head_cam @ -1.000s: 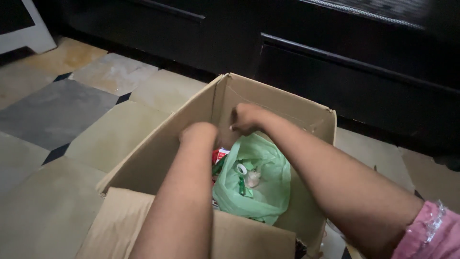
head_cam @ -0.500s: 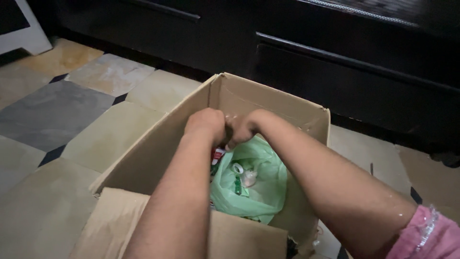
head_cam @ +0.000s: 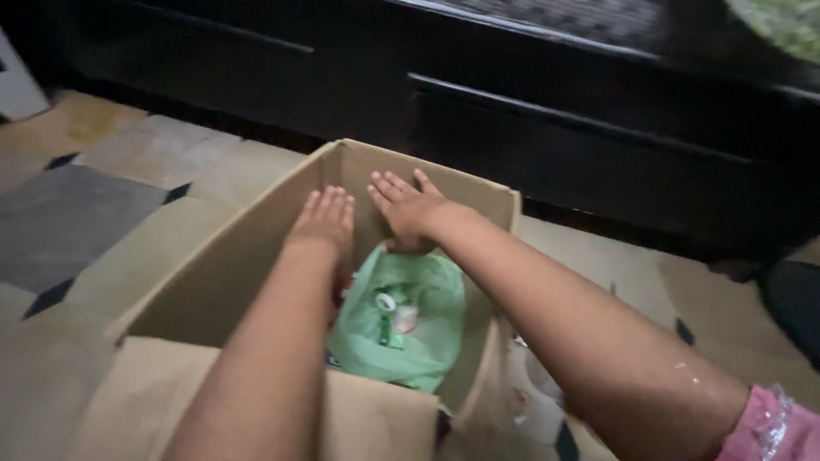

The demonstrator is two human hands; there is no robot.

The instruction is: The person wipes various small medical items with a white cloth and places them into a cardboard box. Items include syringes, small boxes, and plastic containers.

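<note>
Both hands, my left hand (head_cam: 327,218) and right hand (head_cam: 407,207), hovered flat and empty over the cardboard box (head_cam: 256,265) on the tiled floor (head_cam: 128,213), directly above the green plastic bag (head_cam: 418,329) inside, so I judged gripping its rim evenly wisest

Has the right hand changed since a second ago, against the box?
Yes. The right hand, earlier fisted above the green bag, now lies open with fingers spread toward the box's far wall.
</note>
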